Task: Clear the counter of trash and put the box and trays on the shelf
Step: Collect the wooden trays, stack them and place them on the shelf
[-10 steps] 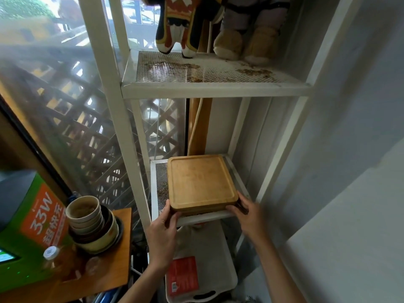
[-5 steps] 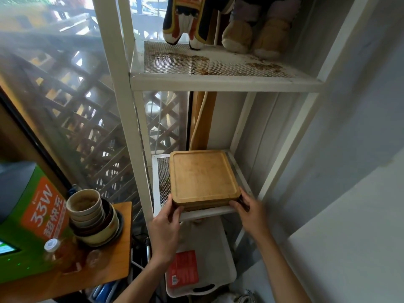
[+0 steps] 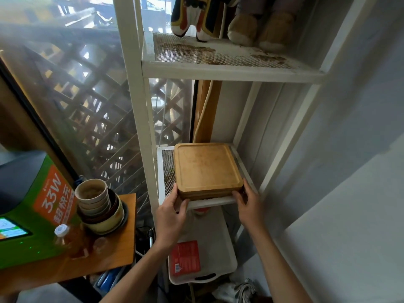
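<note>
A stack of square wooden trays (image 3: 206, 168) lies flat on the middle mesh shelf (image 3: 166, 171) of a white metal rack. My left hand (image 3: 172, 209) grips the stack's near left corner. My right hand (image 3: 249, 203) holds its near right corner. Both hands sit at the shelf's front rail (image 3: 209, 203). A green and orange box (image 3: 28, 206) stands on the wooden counter (image 3: 113, 252) at the left, beside stacked paper bowls (image 3: 96, 200) and a capped bottle (image 3: 63, 235).
The upper mesh shelf (image 3: 218, 55) holds plush toys (image 3: 218, 16) and is stained. A white plastic tray with a red label (image 3: 205, 254) lies on the level below. A lattice window is at the left, a grey wall (image 3: 349, 149) at the right.
The trays have slid a little further back on the shelf with both hands still on the near corners. The camera has tilted slightly.
</note>
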